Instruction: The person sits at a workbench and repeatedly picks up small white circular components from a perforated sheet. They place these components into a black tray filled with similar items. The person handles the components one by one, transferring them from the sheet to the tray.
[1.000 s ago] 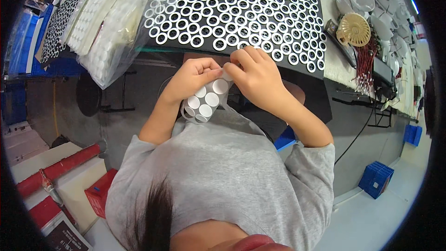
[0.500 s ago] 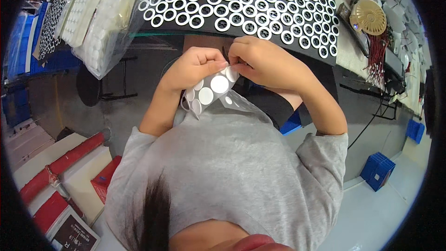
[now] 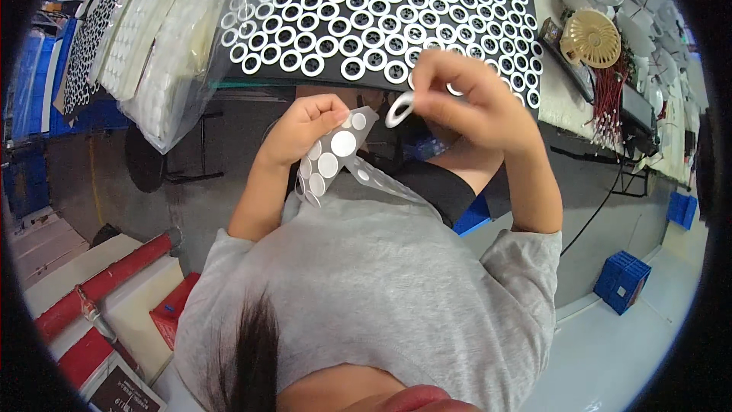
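Observation:
My left hand point(image 3: 303, 130) pinches the upper edge of a thin, greyish sheet point(image 3: 334, 154) dotted with round white stickers. The sheet hangs and folds down in front of my shirt. Between the thumb and fingers of my right hand point(image 3: 479, 111) is a flat white ring point(image 3: 391, 117), tilted, held apart from the sheet and near the table's front edge. Beyond my hands, many white rings point(image 3: 343, 69) with dark centres lie in rows on a black work surface point(image 3: 328, 84). My right fingers partly cover the nearest rings.
A clear plastic bag point(image 3: 164, 126) of white pieces overhangs the table's front edge at the left. At the right lie a cream-coloured small fan point(image 3: 591, 37), red wires point(image 3: 608, 107) and a dark device point(image 3: 639, 118). A blue crate point(image 3: 621, 282) stands on the floor.
My right hand has moved away from the sheet, up and to the right, with the white ring in its fingers. My left hand has shifted slightly left and down, still gripping the sheet.

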`<state>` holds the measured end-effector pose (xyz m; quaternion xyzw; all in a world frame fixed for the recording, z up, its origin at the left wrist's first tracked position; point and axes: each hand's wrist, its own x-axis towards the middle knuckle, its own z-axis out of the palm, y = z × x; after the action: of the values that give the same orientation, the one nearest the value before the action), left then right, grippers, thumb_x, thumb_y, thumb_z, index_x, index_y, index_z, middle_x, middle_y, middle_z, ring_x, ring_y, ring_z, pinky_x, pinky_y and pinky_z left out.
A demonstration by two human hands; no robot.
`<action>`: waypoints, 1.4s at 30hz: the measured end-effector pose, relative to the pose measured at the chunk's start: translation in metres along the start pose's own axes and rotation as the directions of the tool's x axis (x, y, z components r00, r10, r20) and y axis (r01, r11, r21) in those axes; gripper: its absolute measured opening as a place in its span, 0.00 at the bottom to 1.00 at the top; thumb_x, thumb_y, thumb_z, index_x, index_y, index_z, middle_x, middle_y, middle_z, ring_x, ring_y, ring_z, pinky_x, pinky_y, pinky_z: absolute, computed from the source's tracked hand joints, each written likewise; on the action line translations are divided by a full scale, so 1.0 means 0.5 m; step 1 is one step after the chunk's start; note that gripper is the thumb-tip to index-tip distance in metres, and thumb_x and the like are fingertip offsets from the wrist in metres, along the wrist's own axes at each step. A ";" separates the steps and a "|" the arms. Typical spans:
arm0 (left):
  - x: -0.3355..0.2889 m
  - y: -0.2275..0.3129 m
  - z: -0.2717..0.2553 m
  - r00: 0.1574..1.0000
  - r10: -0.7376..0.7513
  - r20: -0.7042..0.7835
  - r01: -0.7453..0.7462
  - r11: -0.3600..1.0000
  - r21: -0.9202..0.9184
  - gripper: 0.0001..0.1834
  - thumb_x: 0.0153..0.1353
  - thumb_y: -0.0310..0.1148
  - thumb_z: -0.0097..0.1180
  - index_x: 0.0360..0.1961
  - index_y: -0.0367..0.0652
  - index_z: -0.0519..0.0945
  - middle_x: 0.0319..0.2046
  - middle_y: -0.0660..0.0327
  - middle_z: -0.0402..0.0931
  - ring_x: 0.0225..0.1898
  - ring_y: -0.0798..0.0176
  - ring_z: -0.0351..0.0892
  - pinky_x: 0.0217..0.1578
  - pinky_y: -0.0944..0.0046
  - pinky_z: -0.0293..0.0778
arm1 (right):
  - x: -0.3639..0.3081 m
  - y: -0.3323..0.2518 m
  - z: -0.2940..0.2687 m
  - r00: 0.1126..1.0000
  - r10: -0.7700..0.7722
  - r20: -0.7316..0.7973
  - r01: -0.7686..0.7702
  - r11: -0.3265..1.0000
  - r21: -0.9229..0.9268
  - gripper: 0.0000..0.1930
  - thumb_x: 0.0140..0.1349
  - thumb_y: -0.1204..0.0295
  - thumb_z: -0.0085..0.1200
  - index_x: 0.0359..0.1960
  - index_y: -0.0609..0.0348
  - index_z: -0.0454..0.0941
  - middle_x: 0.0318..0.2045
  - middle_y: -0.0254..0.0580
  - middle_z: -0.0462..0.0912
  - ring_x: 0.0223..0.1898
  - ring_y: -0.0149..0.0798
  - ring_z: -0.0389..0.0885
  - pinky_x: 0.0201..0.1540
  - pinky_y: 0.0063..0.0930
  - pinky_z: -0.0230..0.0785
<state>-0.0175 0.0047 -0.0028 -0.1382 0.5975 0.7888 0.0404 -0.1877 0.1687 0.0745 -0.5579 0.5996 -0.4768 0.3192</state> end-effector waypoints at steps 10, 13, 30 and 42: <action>-0.007 -0.013 0.001 0.994 -0.030 0.109 0.038 0.997 -0.070 0.07 0.57 0.30 0.45 0.26 0.37 0.70 0.22 0.70 0.69 0.24 0.81 0.64 0.24 0.80 0.61 | 0.057 0.228 -0.329 0.683 0.133 -0.719 -0.471 0.832 -0.293 0.14 0.50 0.65 0.50 0.28 0.67 0.75 0.21 0.38 0.77 0.22 0.28 0.71 0.28 0.22 0.63; -0.011 -0.021 -0.003 0.994 -0.052 0.099 0.062 0.994 -0.095 0.07 0.57 0.30 0.45 0.27 0.37 0.70 0.22 0.70 0.69 0.24 0.81 0.64 0.24 0.80 0.61 | 0.064 0.285 -0.396 0.574 0.084 -0.815 -0.616 0.700 -0.361 0.16 0.46 0.63 0.50 0.27 0.68 0.77 0.21 0.45 0.78 0.24 0.33 0.74 0.31 0.25 0.65; -0.004 -0.034 -0.026 0.992 -0.046 0.116 0.058 0.993 -0.103 0.08 0.58 0.31 0.45 0.26 0.37 0.70 0.22 0.71 0.67 0.25 0.81 0.62 0.26 0.80 0.60 | 0.066 0.373 -0.463 0.302 0.147 -0.942 -0.727 0.675 -0.128 0.19 0.41 0.61 0.50 0.26 0.69 0.77 0.25 0.59 0.77 0.31 0.48 0.77 0.39 0.31 0.64; -0.008 -0.036 -0.024 0.992 -0.044 0.122 0.058 0.992 -0.113 0.09 0.58 0.32 0.45 0.26 0.37 0.70 0.22 0.71 0.68 0.24 0.81 0.63 0.25 0.80 0.61 | 0.079 0.397 -0.489 0.230 0.115 -0.966 -0.885 0.437 -0.159 0.24 0.38 0.56 0.51 0.25 0.72 0.76 0.28 0.60 0.76 0.34 0.52 0.75 0.42 0.34 0.63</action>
<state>-0.0077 -0.0014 -0.0214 -0.1079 0.5432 0.8280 0.0880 -0.4909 0.1676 -0.0204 -0.0456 0.9572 -0.2582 -0.1223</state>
